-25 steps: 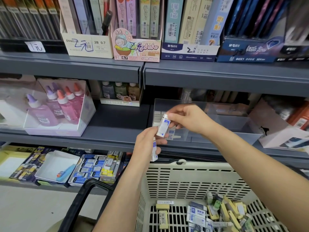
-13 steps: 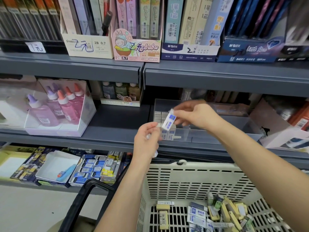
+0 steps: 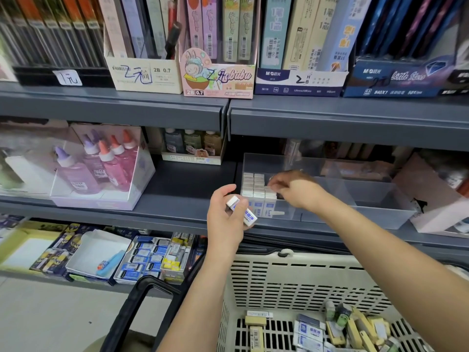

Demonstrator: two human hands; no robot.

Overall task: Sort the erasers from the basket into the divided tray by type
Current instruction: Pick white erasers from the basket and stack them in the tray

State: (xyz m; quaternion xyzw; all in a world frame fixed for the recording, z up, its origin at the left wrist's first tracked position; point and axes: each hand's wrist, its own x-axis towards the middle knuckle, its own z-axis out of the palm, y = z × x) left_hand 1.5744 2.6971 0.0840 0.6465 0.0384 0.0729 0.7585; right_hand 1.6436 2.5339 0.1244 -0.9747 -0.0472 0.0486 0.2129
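Erasers [image 3: 255, 185] line the tray [image 3: 380, 214]; my left hand [image 3: 223, 219] grips another eraser [image 3: 243, 212]; my right hand [image 3: 297, 190] is over them, grip unclear.

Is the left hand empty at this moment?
No, the left hand grips a white and blue eraser with its fingers curled round it.

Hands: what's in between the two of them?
Rows of white erasers standing in the clear tray, between left hand and right hand, in the head view.
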